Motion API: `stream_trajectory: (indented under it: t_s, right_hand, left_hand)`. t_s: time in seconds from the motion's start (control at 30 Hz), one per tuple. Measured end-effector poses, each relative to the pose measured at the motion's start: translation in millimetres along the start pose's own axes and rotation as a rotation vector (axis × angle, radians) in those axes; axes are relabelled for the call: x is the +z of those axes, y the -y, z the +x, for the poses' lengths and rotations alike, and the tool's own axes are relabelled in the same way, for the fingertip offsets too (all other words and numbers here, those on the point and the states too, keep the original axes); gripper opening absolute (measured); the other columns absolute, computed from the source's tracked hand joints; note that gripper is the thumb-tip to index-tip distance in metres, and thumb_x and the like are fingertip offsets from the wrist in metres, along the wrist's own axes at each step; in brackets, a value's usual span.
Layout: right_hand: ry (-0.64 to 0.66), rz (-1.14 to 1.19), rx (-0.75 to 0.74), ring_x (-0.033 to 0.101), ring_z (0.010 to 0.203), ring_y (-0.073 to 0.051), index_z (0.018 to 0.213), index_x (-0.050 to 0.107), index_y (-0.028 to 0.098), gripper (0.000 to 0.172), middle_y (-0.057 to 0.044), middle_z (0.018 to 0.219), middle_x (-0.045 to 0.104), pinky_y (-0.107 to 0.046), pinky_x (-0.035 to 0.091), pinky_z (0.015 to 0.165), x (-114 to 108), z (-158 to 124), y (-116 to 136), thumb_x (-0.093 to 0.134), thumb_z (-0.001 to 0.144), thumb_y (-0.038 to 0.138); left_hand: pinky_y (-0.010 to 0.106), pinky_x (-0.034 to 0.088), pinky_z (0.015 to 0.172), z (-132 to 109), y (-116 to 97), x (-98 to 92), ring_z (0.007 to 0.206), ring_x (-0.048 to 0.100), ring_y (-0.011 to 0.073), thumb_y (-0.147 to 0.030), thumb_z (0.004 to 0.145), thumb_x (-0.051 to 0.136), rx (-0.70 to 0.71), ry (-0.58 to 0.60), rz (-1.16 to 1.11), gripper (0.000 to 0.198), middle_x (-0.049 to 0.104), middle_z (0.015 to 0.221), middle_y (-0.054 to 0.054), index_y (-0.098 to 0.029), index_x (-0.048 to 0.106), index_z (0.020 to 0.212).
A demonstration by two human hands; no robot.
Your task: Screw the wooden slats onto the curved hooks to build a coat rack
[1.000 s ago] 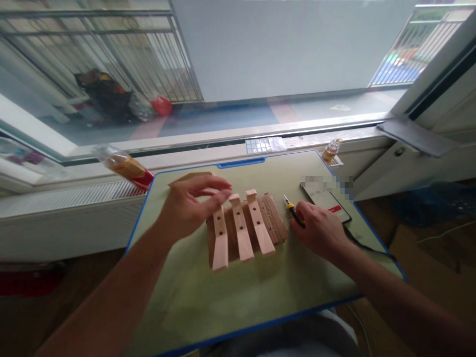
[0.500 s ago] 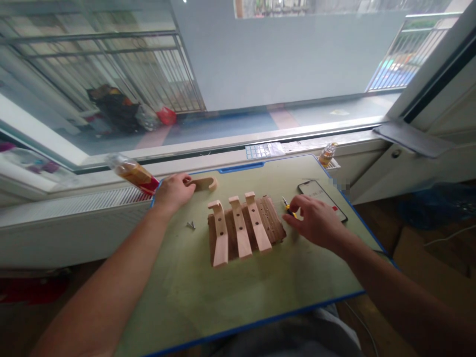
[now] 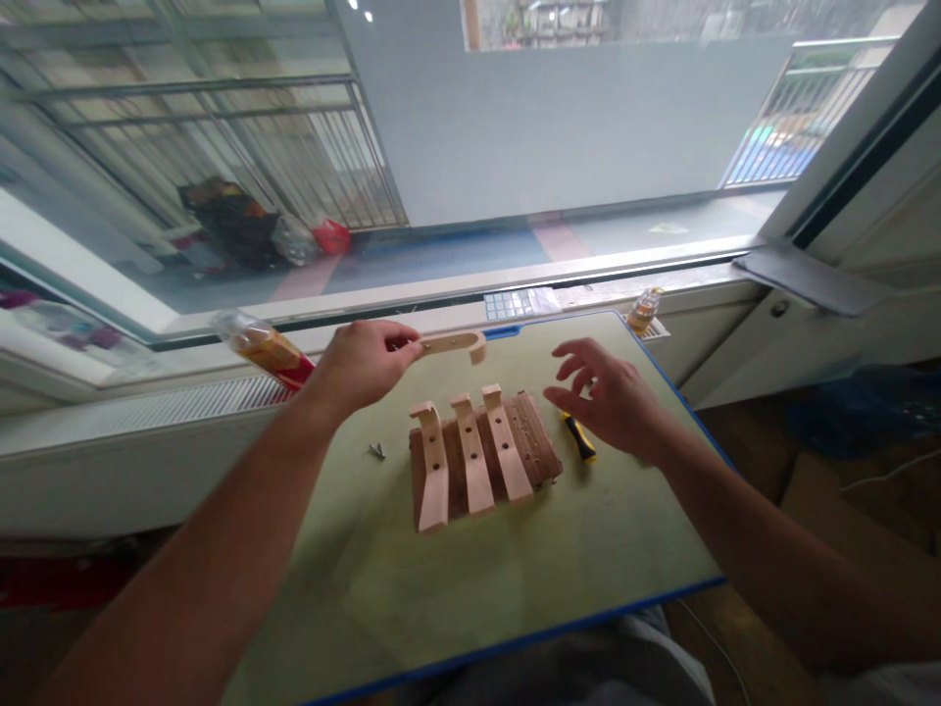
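My left hand [image 3: 373, 361] pinches one end of a curved wooden hook [image 3: 450, 343], lifted above the far side of the table. Its curled end points right. Over the right part of the table, my right hand [image 3: 607, 392] is empty with its fingers apart. Just below that hand lies a yellow and black screwdriver [image 3: 580, 438]. Three more wooden hooks, the left one [image 3: 435, 471], the middle one [image 3: 474, 456] and the right one [image 3: 506, 446], rest side by side on a piece of brown corrugated cardboard [image 3: 535, 431]. Each has two dark holes.
A few screws [image 3: 376, 451] lie left of the cardboard on the blue-edged table [image 3: 515, 588]. A tilted bottle [image 3: 265, 348] stands beyond the left edge. On the far right is a small bottle [image 3: 644, 312]. The window sill [image 3: 426, 319] borders the far side.
My left hand has raised the wooden hook off the table and carried it right. My right hand has let go of the screwdriver, opened and risen; it now covers the phone seen before.
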State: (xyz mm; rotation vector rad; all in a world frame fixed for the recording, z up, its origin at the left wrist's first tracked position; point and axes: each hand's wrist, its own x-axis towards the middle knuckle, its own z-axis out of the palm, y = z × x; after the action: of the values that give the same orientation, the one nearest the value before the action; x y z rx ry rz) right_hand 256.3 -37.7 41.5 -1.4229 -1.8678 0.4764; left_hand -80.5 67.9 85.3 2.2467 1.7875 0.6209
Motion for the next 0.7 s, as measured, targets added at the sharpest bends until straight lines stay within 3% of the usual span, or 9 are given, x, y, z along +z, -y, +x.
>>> stream_trajectory:
  t_s: [0.07,0.13,0.2,0.3,0.47,0.57,0.7]
  right_hand:
    - [-0.023,0.067,-0.06,0.072,0.083,-0.018,0.147,0.057,0.029,0.063,-0.005,0.119,0.076,-0.036,0.057,0.074,1,1,1,0.081,0.09,0.038]
    - [-0.009,0.063,-0.121,0.072,0.087,-0.018,0.156,0.053,0.035,0.072,-0.005,0.13,0.073,-0.037,0.059,0.078,3,0,2,0.082,0.089,0.034]
    - [0.002,0.027,-0.173,0.072,0.087,-0.018,0.15,0.06,0.035,0.062,-0.005,0.129,0.073,-0.037,0.058,0.08,5,-1,2,0.081,0.091,0.031]
    - [-0.035,-0.027,-0.21,0.07,0.081,-0.018,0.121,0.075,0.028,0.029,-0.003,0.107,0.076,-0.035,0.054,0.076,6,-3,-3,0.078,0.093,0.029]
    - [-0.12,0.022,-0.131,0.067,0.077,-0.017,0.099,0.075,0.023,0.006,-0.002,0.092,0.076,-0.032,0.051,0.072,3,-5,-16,0.074,0.095,0.028]
    - [-0.073,0.063,0.003,0.061,0.066,-0.015,0.09,0.075,0.022,0.015,0.0,0.078,0.072,-0.03,0.048,0.064,0,-11,-19,0.076,0.096,0.036]
    - [0.015,0.187,0.064,0.064,0.078,-0.017,0.094,0.077,0.022,0.019,-0.004,0.09,0.076,-0.03,0.049,0.068,1,-21,-20,0.076,0.096,0.041]
  left_hand:
    - [0.034,0.05,0.072,-6,-27,-1.4,0.079,0.074,0.0232,-0.048,0.09,0.073,0.081,0.053,-0.047,0.033,0.085,0.093,0.007,-0.023,0.087,0.105]
    - [0.034,0.05,0.071,-11,-48,1.1,0.077,0.073,0.0213,-0.046,0.09,0.074,0.16,0.118,-0.104,0.03,0.084,0.09,0.005,-0.023,0.088,0.104]
    - [0.033,0.049,0.068,-15,-63,5.6,0.07,0.071,0.0195,-0.044,0.09,0.074,0.218,0.169,-0.138,0.028,0.082,0.081,0.004,-0.024,0.088,0.103]
    - [0.031,0.049,0.064,-20,-78,12.0,0.066,0.069,0.0178,-0.041,0.09,0.075,0.246,0.203,-0.241,0.032,0.081,0.08,0.003,-0.023,0.086,0.114]
    - [0.031,0.054,0.068,-29,-87,15.7,0.076,0.074,0.0201,-0.048,0.089,0.079,0.245,0.228,-0.394,0.042,0.084,0.095,0.007,-0.02,0.083,0.12]
    - [0.034,0.057,0.081,-32,-84,18.1,0.095,0.076,0.0236,-0.046,0.086,0.083,0.307,0.196,-0.399,0.046,0.084,0.115,0.009,-0.02,0.082,0.124]
    - [0.037,0.055,0.097,-36,-77,24.7,0.114,0.074,0.0247,-0.032,0.087,0.082,0.363,0.131,-0.42,0.039,0.081,0.127,0.006,-0.023,0.08,0.124]
